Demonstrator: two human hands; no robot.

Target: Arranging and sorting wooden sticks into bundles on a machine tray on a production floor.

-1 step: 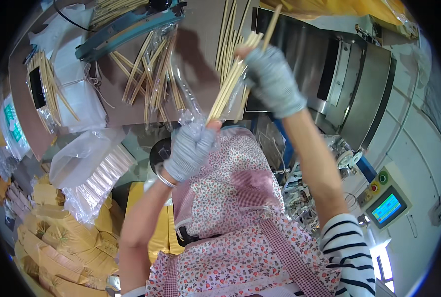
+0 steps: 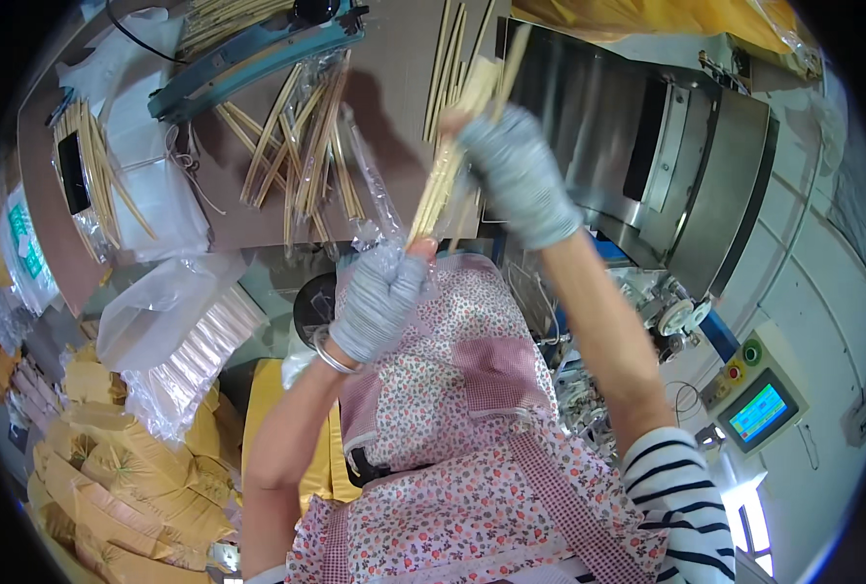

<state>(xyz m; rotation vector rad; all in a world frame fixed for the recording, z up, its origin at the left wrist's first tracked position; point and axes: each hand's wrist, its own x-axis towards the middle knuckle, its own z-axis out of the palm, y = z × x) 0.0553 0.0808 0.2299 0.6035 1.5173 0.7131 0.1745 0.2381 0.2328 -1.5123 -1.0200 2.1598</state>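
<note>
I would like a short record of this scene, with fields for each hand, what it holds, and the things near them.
left hand: gloved left hand, closed on the lower end of a clear plastic sleeve
right hand: gloved right hand, gripping a bundle of thin wooden sticks near its upper part
sticks: tilted, lower end at the left hand
table: brown table with loose bagged sticks
sealer: teal heat sealer at the table's far side
machine: steel machine on the right
clothing: floral apron
</note>
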